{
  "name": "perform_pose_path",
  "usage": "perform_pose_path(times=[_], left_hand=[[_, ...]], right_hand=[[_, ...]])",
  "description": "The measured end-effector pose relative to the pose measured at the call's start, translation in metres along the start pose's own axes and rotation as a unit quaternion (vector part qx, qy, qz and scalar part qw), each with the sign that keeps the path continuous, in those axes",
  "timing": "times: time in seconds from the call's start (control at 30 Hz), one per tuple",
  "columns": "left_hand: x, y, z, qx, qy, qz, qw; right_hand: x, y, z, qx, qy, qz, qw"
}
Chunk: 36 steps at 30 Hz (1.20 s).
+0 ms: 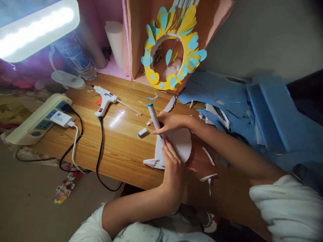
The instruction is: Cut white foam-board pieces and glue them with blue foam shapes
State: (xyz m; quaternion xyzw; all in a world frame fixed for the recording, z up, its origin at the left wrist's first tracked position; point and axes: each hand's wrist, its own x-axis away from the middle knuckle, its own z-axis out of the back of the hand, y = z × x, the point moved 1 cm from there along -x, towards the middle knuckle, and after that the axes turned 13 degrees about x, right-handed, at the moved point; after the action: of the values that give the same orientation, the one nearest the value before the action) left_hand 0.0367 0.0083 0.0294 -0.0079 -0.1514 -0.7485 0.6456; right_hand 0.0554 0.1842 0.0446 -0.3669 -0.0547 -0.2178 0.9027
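Note:
My right hand is closed around a white marker with a blue end, its tip down against a white round paper piece on the wooden table. My left hand lies on that paper with its fingers stretched out flat, pressing it down beside the marker tip. The marker's cap lies on the table just left of my hands.
A white glue gun with a black cord lies at the table's back left, near a power strip and a lamp. A yellow and blue paper wreath leans at the back. Blue paper sheets and white scraps cover the right.

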Motion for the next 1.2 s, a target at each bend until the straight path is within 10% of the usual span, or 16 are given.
perform_pose_path(times=[0.73,0.87,1.2], left_hand=[[-0.006,0.0,0.006,0.011,-0.022,0.009,1.0],[-0.006,-0.008,0.011,0.018,-0.01,-0.013,1.0],[-0.021,-0.082,0.044,0.197,-0.038,-0.109,0.974]], right_hand=[[0.01,0.005,0.02,0.001,0.108,-0.018,0.994],[0.039,0.002,0.016,-0.115,0.263,-0.042,0.957],[0.154,-0.047,-0.062,-0.112,0.368,-0.259,0.886]])
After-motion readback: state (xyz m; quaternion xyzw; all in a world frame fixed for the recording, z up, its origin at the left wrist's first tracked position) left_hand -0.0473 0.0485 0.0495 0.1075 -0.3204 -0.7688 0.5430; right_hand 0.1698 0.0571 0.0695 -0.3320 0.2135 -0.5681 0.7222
